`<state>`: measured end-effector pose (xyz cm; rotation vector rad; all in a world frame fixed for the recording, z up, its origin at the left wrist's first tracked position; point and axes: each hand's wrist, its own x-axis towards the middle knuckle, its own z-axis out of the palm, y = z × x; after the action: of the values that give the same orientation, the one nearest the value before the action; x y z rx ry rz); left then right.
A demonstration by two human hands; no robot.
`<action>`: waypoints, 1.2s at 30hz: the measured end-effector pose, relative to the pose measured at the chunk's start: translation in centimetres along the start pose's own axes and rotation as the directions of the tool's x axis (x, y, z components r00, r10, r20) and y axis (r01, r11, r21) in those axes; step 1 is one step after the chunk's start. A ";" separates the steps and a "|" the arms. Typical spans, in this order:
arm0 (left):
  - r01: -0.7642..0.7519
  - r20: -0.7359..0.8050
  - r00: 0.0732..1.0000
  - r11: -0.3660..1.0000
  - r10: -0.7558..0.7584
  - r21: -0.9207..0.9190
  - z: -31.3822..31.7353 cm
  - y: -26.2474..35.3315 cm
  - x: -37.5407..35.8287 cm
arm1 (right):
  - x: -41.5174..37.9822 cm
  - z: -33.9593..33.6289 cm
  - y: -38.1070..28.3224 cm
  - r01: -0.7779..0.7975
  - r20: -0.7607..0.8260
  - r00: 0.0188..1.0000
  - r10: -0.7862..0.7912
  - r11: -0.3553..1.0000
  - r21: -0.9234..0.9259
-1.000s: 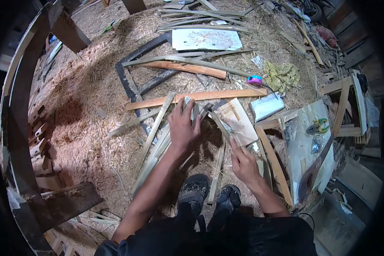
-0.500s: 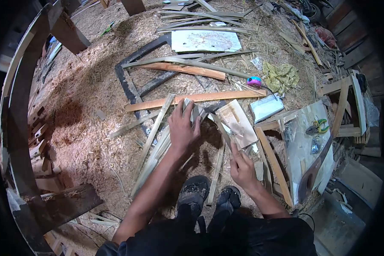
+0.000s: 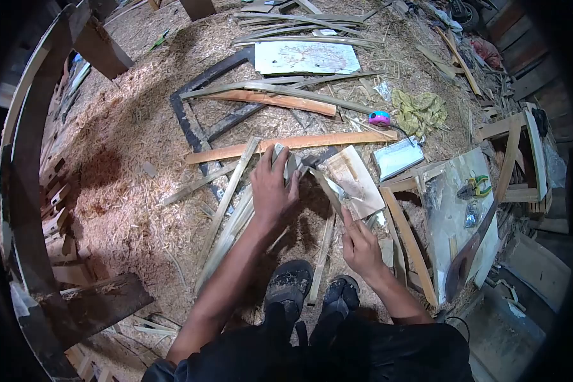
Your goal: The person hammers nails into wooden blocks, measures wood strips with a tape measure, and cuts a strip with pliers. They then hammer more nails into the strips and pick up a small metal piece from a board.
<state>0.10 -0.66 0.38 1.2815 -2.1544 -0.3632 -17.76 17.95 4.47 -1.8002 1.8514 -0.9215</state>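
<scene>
The left hand (image 3: 272,191) lies over the upper end of the pale wooden strips (image 3: 228,239), apparently to steady them against the littered floor (image 3: 127,223); its palm is hidden, so whether it grips or merely presses cannot be told; the right hand (image 3: 363,251) is closed snugly round the handle of a hammer (image 3: 326,190), well back from the head, probably for leverage; the head sits near the left fingertips, beside a pale board (image 3: 361,184).
</scene>
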 end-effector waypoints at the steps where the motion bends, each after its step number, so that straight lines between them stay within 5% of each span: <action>1: -0.001 -0.002 1.000 1.000 0.001 -0.002 0.0 0.0 0.0 | -0.2 0.2 0.0 -0.008 0.004 1.000 0.008 1.000 0.001; 6: -0.001 -0.009 1.000 1.000 0.001 -0.004 0.0 0.0 0.0 | -0.2 0.4 0.1 -0.041 0.045 0.998 0.044 0.997 -0.065; 12: 0.002 0.005 1.000 1.000 -0.002 -0.003 0.0 0.0 -0.1 | 0.4 0.0 -0.6 0.075 -0.171 0.983 -0.068 0.997 0.034; 15: 0.000 -0.003 1.000 1.000 0.000 -0.005 0.1 0.1 0.3 | 0.5 -0.1 0.1 -0.071 0.041 0.996 0.073 0.996 -0.049; 20: 0.006 0.018 1.000 1.000 -0.006 -0.006 0.1 -0.1 0.0 | 1.0 -1.0 -2.5 0.014 -0.108 0.994 -0.012 1.000 0.019; 24: 0.004 0.009 1.000 1.000 -0.004 0.006 0.2 0.0 0.2 | 0.4 -0.1 -0.2 0.008 0.066 0.998 0.002 0.988 -0.152; 27: 0.011 0.021 1.000 1.000 -0.011 0.009 0.1 0.0 -0.2 | 0.5 0.1 -0.9 0.076 -0.082 0.994 -0.077 0.997 -0.014; 33: 0.012 0.020 1.000 1.000 -0.012 -0.003 0.2 0.0 0.2 | 0.7 -0.5 -0.5 0.012 0.018 1.000 -0.010 0.997 -0.080; 36: 0.017 0.034 0.999 1.000 -0.017 -0.002 0.0 0.1 -0.1 | 0.1 0.2 -0.1 0.079 -0.112 0.990 -0.083 0.996 -0.043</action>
<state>0.04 -0.54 0.47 1.3021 -2.1720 -0.3972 -17.56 17.77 4.40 -1.8946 1.8880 -1.0441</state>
